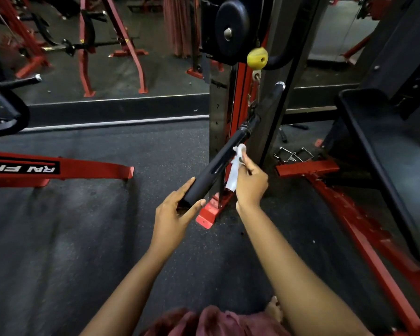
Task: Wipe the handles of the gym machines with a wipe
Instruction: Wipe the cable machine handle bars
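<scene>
1. White crumpled paper wipe [234, 169] is sitting in your right hand [251, 183], whose fingers are curling round it. You are pressing it against the side of the long black bar handle [216, 166], which is hanging below the yellow rubber ball [257, 58] and slanting down toward you.
2. Your left hand [174, 212] is pinching the handle's near end between thumb and fingers. That is steadying a bar which looks to be swinging free from the metal clip chain [254, 93] under the yellow ball.
3. Right now the wipe is touching only one side. Try folding it round the bar so it is covering the full girth, then slide it along the length while your left hand is turning the bar.
4. The stretch under your left hand is getting no wipe. Plan on shifting that grip up toward the yellow ball so you can be cleaning the near end too.
5. The far half of the handle, just below the yellow ball, is blending into the dark upright frame [272, 112]. Only its chrome end cap [280, 85] is standing out clearly.
6. The bar's underside is facing away, so you cannot be judging it from here. Nor can I tell whether the wipe is damp, or how the chain is joining the bar's middle.
</scene>
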Motion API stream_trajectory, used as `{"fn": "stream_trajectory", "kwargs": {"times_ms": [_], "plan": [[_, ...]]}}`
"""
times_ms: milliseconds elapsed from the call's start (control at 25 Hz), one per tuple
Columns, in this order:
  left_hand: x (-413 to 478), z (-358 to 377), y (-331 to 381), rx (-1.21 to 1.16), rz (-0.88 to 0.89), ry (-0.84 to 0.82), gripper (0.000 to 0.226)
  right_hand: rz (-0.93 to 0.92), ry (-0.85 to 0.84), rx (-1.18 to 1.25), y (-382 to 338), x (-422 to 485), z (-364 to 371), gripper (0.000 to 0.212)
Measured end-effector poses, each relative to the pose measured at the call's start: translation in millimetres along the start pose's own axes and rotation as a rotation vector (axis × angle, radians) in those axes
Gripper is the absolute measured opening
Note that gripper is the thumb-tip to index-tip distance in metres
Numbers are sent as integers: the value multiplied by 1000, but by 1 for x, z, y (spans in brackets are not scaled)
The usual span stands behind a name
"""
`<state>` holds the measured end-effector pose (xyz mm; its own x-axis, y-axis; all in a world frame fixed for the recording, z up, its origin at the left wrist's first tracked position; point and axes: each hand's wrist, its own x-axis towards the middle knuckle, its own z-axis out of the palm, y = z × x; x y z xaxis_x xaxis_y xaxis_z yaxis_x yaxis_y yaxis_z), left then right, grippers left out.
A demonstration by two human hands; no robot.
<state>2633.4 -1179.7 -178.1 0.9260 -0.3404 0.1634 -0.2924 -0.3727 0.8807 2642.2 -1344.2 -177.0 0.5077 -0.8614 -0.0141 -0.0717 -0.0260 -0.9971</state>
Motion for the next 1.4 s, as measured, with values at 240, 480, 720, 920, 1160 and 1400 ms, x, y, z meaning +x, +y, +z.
{"fn": "stream_trajectory", "kwargs": {"times_ms": [240,480,720,920,1160,1400], "plan": [[-5,6,-1,-90,-66,49,45,-495,-288,-327,6,-52,-14,36],[-8,13,-13,-425,-280,177,39,-778,-405,-566,-41,0,-25,33],[-9,8,-8,-129,-97,246,48,-831,-659,-1267,-64,65,20,31],[-11,7,-13,-74,-71,279,46,-913,-692,-1261,-56,7,18,29],[-14,6,-14,-55,-50,289,46,-933,-825,-1080,-55,0,4,25],[-15,2,-9,-30,-21,295,45,-844,-633,-1323,-61,32,20,31]]}}
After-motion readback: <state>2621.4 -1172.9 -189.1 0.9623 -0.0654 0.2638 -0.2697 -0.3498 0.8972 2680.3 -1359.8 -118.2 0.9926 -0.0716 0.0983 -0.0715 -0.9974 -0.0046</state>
